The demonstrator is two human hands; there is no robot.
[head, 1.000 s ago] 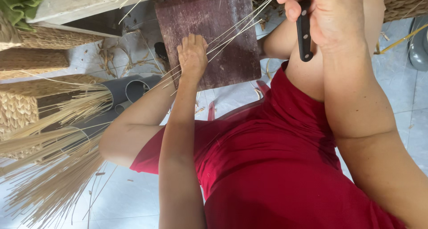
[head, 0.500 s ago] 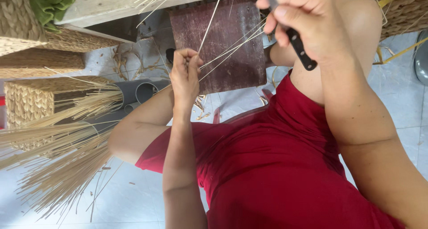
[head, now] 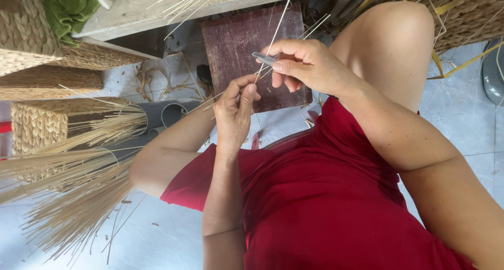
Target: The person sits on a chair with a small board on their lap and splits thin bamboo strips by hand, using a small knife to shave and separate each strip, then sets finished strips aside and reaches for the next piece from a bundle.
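My left hand point(head: 235, 111) pinches a few thin pale straw strands point(head: 278, 26) that run up and away over a dark reddish board point(head: 239, 44). My right hand point(head: 307, 65) is closed around a small knife; its grey blade point(head: 262, 58) pokes out to the left and rests against the strands just above my left fingertips. The knife's handle is hidden inside my fist. Both hands are close together above my lap, which is covered by a red garment point(head: 325, 196).
A large bundle of straw point(head: 68, 186) lies at the left, partly stuck in grey pipe pieces point(head: 163, 115). Woven baskets point(head: 31, 31) and a green cloth point(head: 65, 7) sit at top left; another woven basket point(head: 462, 12) stands top right. Floor tiles are pale.
My right hand has come down and left from the top of the view, bringing the knife blade against the strands. My left hand has stayed on the strands and shifted slightly.
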